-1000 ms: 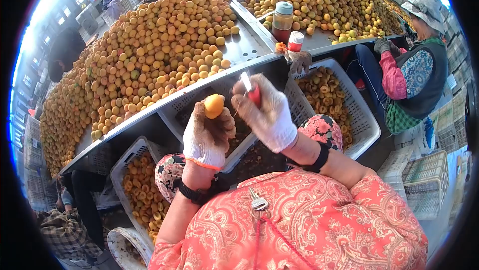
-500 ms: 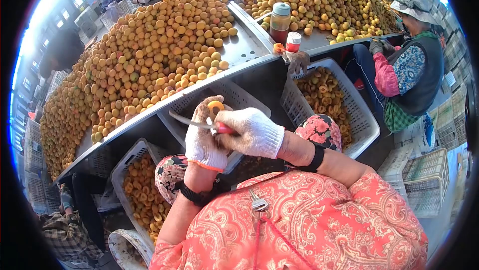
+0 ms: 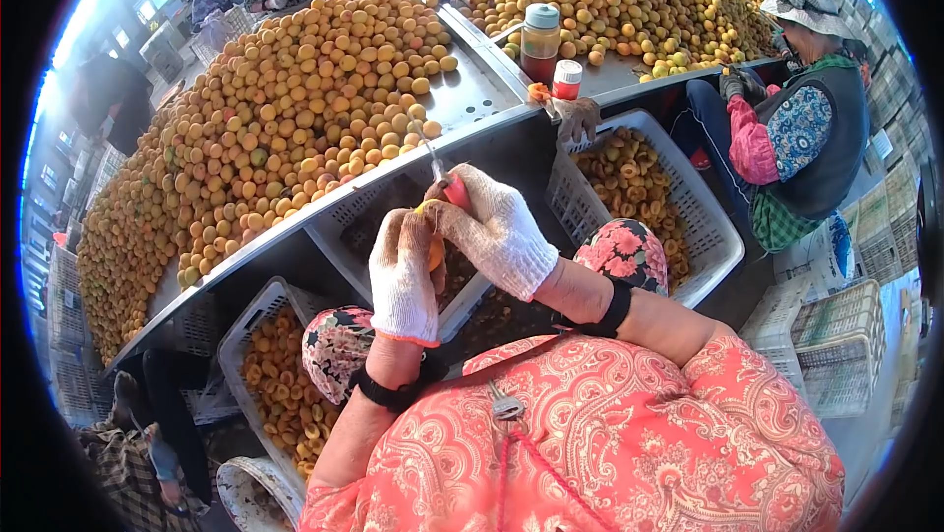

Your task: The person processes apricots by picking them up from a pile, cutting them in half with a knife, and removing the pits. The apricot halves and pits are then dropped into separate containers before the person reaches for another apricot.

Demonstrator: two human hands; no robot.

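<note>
My left hand [image 3: 404, 276], in a white glove with brown-stained fingers, is closed around an orange fruit [image 3: 436, 253], of which only a part shows. Against it, my right hand [image 3: 499, 232], gloved and stained as well, grips the red handle [image 3: 456, 192] of a small knife. The knife's blade [image 3: 427, 146] points up and away, towards the fruit heap. Fingertips of both hands meet over the fruit. Below and beyond them lies a grey crate [image 3: 344, 255], partly hidden by the hands.
Whole fruit [image 3: 295, 109] is heaped on the metal table [image 3: 482, 89], with a jar [image 3: 540, 45] and a red bottle [image 3: 566, 80] near its edge. Crates of cut fruit stand left [image 3: 231, 350] and right [image 3: 723, 237]. A co-worker [image 3: 811, 129] sits at the right.
The knife blade has swung from pointing left across my left hand to pointing up and away. My right hand has risen and turned. Less of the fruit shows between the fingers.
</note>
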